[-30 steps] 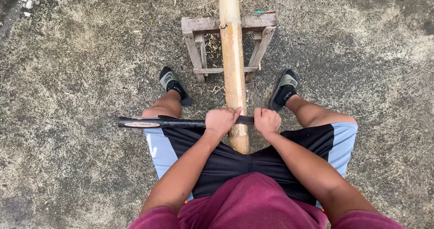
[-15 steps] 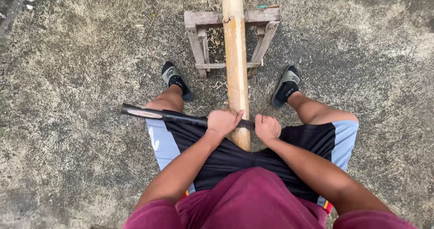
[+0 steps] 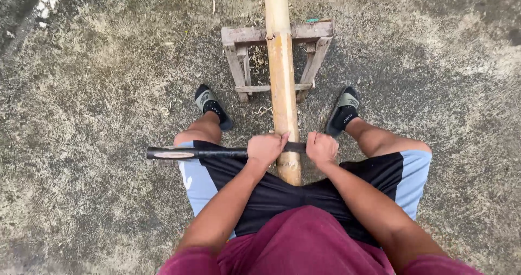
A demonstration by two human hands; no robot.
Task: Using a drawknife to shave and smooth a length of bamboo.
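Below us, the rough concrete ground [image 3: 81, 117] fills the view. Our long bamboo pole [image 3: 282, 79] runs forward between our knees, across a small wooden stand [image 3: 249, 35]. Laid crosswise on the pole is a dark long-bladed knife [image 3: 190, 153]. Our left hand [image 3: 266, 149] and right hand [image 3: 321, 148] each curl tightly around it, either side of the pole.

ground [image 3: 87, 90]: rough grey concrete, mossy patches — outdoors | light: flat daylight | furniture: weathered wooden stand [image 3: 241, 63] | litter: pale shavings [image 3: 260, 58] beneath it
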